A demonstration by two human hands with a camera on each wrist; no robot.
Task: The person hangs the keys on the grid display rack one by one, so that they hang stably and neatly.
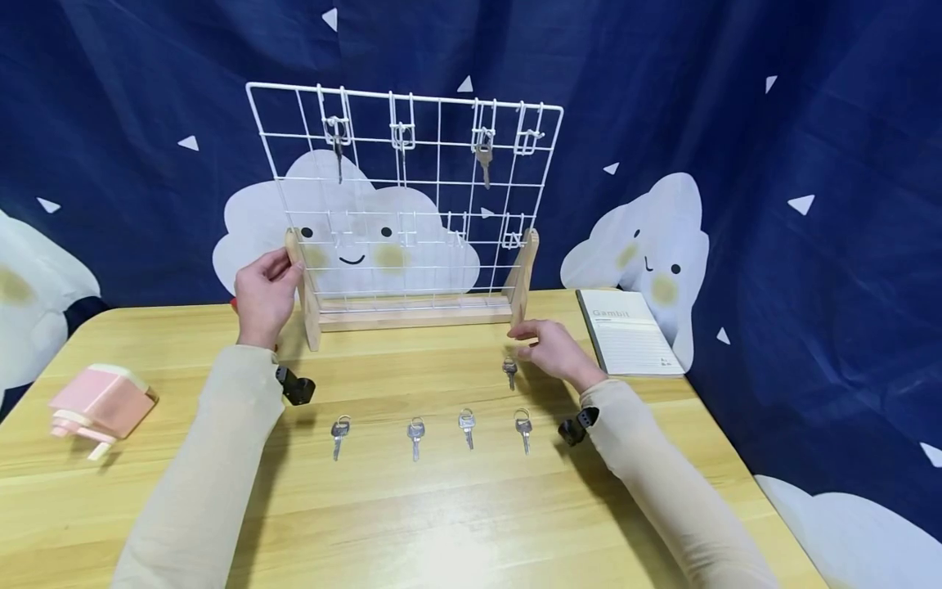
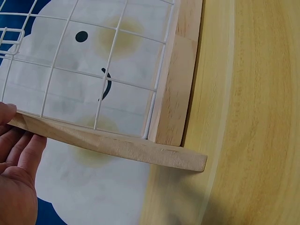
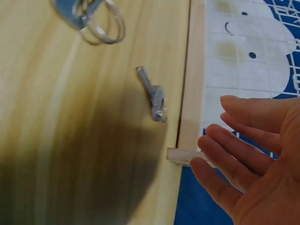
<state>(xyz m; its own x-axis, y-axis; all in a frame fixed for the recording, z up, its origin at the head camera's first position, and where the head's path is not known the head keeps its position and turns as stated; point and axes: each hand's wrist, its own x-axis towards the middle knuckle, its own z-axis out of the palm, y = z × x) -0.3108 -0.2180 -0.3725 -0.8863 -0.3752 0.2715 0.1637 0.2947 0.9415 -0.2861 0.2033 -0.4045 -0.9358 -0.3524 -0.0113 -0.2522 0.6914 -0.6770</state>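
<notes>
My left hand (image 1: 266,294) pinches the left wooden side post (image 2: 108,144) of a rack with a white wire grid (image 1: 437,196). Thumb on one face of the post, fingers behind it, as the left wrist view shows. Beside the rack's right foot, my right hand (image 1: 553,352) hovers over the table, fingers relaxed and slightly bent, holding nothing. Just below its fingers lies a silver key (image 1: 509,371) with a ring. Three keys hang from hooks along the grid's upper part: a left key (image 1: 339,155), a middle key (image 1: 402,141) and a right key (image 1: 483,162).
Nearer the front, several keys lie in a row, among them the leftmost key (image 1: 338,436) and the rightmost key (image 1: 524,429). A notebook (image 1: 631,334) lies right of my right hand, and a pink box-like object (image 1: 103,402) sits at the left. A blue curtain (image 1: 809,245) hangs behind.
</notes>
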